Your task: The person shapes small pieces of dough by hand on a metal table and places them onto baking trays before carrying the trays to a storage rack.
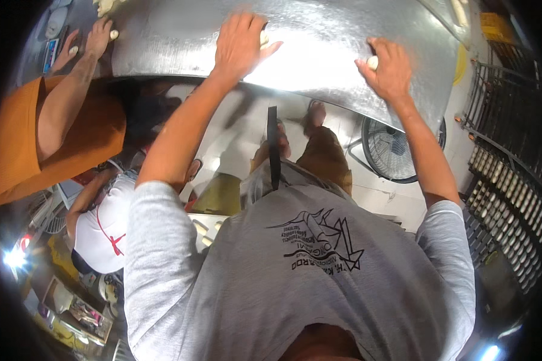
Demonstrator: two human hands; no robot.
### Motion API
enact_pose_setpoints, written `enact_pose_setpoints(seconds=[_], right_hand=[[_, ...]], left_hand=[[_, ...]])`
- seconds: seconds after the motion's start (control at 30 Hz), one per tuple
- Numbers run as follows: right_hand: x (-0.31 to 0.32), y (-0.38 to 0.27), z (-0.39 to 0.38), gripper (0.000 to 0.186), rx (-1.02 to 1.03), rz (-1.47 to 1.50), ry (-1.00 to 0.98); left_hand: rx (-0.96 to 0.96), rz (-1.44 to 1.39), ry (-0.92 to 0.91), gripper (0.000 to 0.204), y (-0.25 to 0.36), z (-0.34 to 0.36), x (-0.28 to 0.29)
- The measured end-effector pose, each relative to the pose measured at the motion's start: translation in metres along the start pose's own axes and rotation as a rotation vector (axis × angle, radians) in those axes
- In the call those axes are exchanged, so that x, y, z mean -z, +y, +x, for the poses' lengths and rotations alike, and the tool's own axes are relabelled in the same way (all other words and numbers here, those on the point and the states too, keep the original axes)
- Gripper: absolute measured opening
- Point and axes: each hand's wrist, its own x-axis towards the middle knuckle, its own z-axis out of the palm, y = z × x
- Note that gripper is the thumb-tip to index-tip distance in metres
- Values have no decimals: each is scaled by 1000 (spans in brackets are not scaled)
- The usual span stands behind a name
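Observation:
Both my arms reach over the shiny metal table (307, 54). My left hand (239, 47) is cupped palm down on it, with its thumb out to the right. A small pale dough ball (264, 38) shows partly between that thumb and the fingers; the fingertips are blurred. Farther right, my right hand (392, 69) curls over a second dough ball (373, 62), which peeks out beside the thumb and index finger. How much of each ball lies beneath the palms is hidden.
At the left, a co-worker in an orange shirt (60, 135) has hands on the table by two small dough balls. More dough (105, 6) lies at the far left. Behind sits a person in a white cap (99, 237). A fan (391, 147) and racks with rows of dough pieces (506, 204) stand right.

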Motion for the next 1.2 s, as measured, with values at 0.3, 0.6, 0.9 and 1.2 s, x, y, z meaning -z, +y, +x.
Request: enact_pose_setpoints(seconds=[0.3, 0.6, 0.9, 1.2], right_hand=[[-8, 11, 4, 42, -47, 69, -74], [14, 0, -7, 37, 130, 110, 101], [-4, 19, 17, 43, -28, 71, -222], [48, -23, -88, 88, 20, 38, -204]], left_hand=[[-49, -39, 11, 35, 1, 1, 1], [-17, -45, 31, 42, 20, -27, 13], [98, -12, -103, 52, 5, -5, -2], [152, -46, -189, 86, 81, -93, 34]])
